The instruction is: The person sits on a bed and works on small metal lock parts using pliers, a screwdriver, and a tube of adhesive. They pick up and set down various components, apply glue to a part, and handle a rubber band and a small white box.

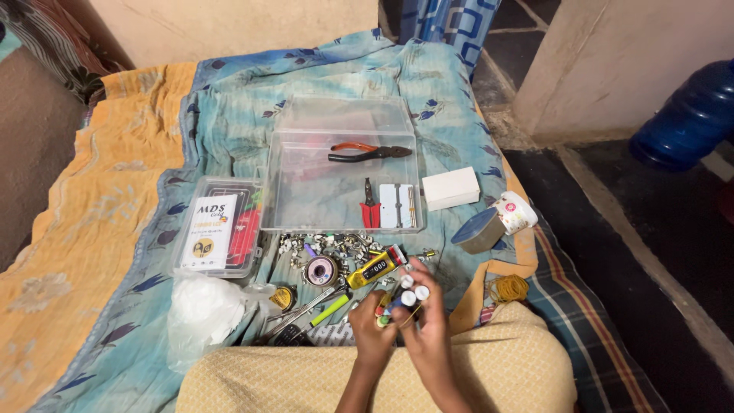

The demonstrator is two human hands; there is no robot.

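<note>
Both hands meet low in the view, just above the person's lap, which is covered in yellow patterned cloth [459,367]. The left hand [372,329] and the right hand [424,325] are each closed in a grip round the same small bundle of batteries [405,300], whose white and coloured ends stick up between the fingers. A thin yellow rubber band [414,313] runs across the bundle near the right hand's fingers; how far round it goes cannot be told.

Just beyond the hands, on the blue flowered bedsheet [229,115], lies a scatter of small things: a yellow digital tester [372,268], a round spool of wire [320,269], a heap of small metal clips [329,245], a green pen [330,310] and a metal tool [302,313] beside it. To the left of these sits a crumpled white plastic bag [202,310].

Farther off stands an open clear plastic box [306,199] holding orange-handled pliers [368,152], a small red cutter [370,208] and a white strip of parts [397,205]. A flat clear case [220,226] with a white label lies just left of the box. Right of the box are a white cardboard box [451,188], a roll of tape [516,212] and a dark blue lid [475,229] leaning against it. A loose pile of rubber bands [508,288] lies on the striped cloth near the right knee. A blue water bottle [688,115] stands on the floor at far right.
</note>
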